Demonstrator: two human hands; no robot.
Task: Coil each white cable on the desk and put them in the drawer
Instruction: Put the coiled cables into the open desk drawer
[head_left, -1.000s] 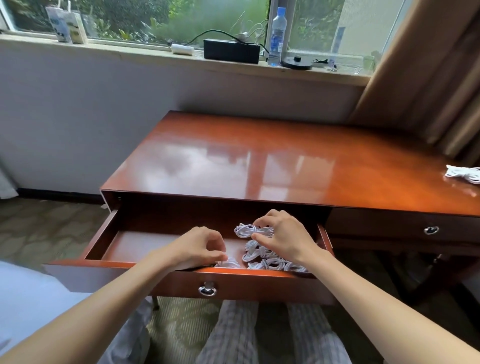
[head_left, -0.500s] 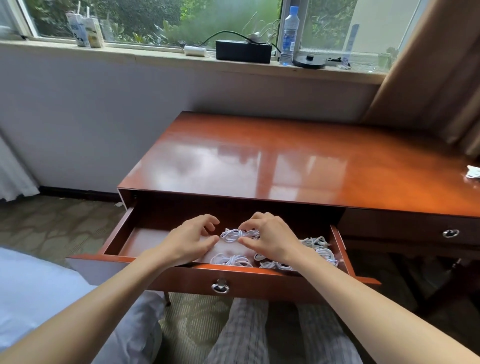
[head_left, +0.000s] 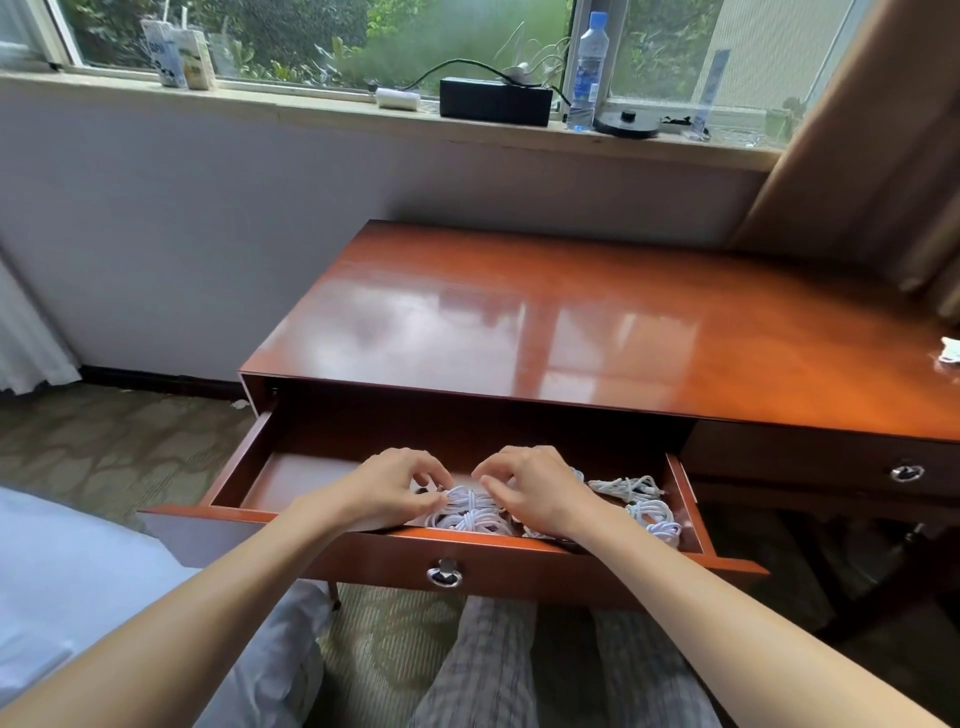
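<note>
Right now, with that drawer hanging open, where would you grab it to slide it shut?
Take the metal ring pull at the middle of the drawer front, straight on from the near side. It sits centred, so pushing there should keep the drawer from skewing. The left hand and right hand are inside over the white cables; clear them first.

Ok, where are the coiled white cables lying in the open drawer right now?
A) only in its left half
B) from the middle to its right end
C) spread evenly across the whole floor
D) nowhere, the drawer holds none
B: the coiled white cables lie from the middle to the right wall of the drawer, whose left floor shows bare wood.
</note>
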